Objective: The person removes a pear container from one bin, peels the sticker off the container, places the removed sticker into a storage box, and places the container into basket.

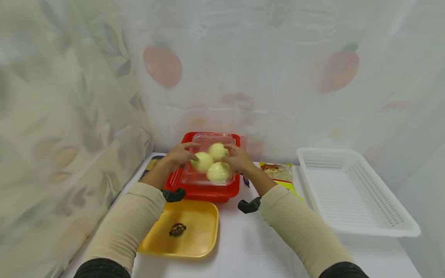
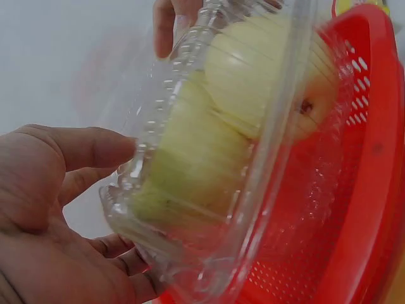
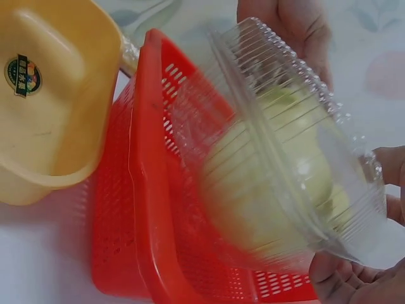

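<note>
A clear plastic clamshell box (image 1: 208, 160) with three pale yellow round fruits (image 1: 218, 172) inside sits in, or just above, a red mesh basket (image 1: 208, 192); I cannot tell whether it touches the basket. My left hand (image 1: 179, 154) grips the box's left side and my right hand (image 1: 240, 159) grips its right side. In the left wrist view the left hand's thumb (image 2: 76, 149) and fingers curl round the box's edge (image 2: 209, 158), with the basket (image 2: 361, 190) behind. From the right wrist, the right hand (image 3: 361, 278) holds the box's rim (image 3: 285, 158) over the basket (image 3: 145, 221).
An empty yellow tray (image 1: 180, 231) lies in front of the red basket. A large white mesh basket (image 1: 354, 193) stands at the right. A snack packet (image 1: 278, 172) lies between the baskets. A printed curtain (image 1: 69, 116) closes in the left and back.
</note>
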`<move>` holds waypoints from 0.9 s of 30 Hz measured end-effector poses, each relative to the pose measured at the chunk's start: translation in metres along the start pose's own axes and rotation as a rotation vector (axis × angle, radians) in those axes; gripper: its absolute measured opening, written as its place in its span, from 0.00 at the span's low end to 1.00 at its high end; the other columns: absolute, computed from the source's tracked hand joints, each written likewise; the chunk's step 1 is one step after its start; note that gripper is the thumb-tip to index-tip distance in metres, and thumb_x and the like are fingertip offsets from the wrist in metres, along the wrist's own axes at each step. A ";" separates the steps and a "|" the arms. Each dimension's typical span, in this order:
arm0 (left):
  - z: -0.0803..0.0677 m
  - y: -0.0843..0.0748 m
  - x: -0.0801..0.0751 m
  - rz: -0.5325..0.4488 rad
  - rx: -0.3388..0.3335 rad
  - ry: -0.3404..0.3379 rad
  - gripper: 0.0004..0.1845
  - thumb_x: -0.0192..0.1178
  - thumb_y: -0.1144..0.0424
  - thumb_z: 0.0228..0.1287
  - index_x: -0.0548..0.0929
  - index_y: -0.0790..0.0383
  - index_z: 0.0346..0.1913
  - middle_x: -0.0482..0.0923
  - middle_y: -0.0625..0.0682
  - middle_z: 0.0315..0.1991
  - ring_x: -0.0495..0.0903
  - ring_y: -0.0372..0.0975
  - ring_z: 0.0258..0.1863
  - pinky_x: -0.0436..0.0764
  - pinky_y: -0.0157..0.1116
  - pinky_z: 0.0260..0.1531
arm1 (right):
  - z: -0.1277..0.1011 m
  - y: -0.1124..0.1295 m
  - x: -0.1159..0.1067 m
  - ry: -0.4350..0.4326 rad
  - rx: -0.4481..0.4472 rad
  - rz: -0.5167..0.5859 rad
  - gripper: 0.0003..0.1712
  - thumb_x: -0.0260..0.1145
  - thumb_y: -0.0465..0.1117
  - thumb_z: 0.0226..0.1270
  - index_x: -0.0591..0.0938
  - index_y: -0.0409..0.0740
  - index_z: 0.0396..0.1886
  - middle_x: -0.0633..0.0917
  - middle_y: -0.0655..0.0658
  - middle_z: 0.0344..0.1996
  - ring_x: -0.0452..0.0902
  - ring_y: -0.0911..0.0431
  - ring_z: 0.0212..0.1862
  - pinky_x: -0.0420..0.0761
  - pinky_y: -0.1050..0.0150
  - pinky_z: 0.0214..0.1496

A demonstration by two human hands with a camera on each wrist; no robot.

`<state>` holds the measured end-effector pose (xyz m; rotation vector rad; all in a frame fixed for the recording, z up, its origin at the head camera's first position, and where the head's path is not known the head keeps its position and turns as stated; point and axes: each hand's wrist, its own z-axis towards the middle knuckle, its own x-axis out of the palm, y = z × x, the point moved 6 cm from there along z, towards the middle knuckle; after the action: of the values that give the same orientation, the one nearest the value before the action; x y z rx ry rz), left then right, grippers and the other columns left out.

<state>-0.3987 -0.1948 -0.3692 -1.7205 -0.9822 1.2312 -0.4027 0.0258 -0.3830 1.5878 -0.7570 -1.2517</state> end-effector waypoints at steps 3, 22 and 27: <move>0.003 0.012 -0.002 -0.020 -0.035 0.001 0.33 0.63 0.69 0.61 0.69 0.51 0.69 0.66 0.62 0.57 0.60 0.42 0.12 0.72 0.36 0.17 | 0.002 -0.005 0.007 0.001 0.028 -0.027 0.34 0.69 0.45 0.62 0.70 0.52 0.68 0.75 0.39 0.55 0.72 0.54 0.24 0.80 0.61 0.24; 0.001 0.050 -0.006 0.022 -0.094 -0.046 0.33 0.56 0.76 0.60 0.69 0.56 0.70 0.61 0.63 0.64 0.59 0.42 0.12 0.70 0.34 0.16 | 0.002 -0.020 0.048 -0.008 0.071 -0.086 0.36 0.69 0.39 0.57 0.71 0.47 0.68 0.75 0.38 0.59 0.73 0.46 0.45 0.81 0.55 0.40; 0.002 0.056 -0.001 0.080 -0.101 -0.049 0.33 0.57 0.74 0.60 0.68 0.58 0.70 0.67 0.63 0.58 0.59 0.41 0.12 0.68 0.36 0.16 | 0.001 -0.021 0.057 -0.045 0.073 -0.184 0.34 0.68 0.39 0.59 0.72 0.46 0.67 0.76 0.39 0.59 0.72 0.45 0.55 0.77 0.51 0.50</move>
<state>-0.3930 -0.2174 -0.4205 -1.8307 -1.0285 1.3000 -0.3892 -0.0170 -0.4236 1.7250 -0.7044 -1.4100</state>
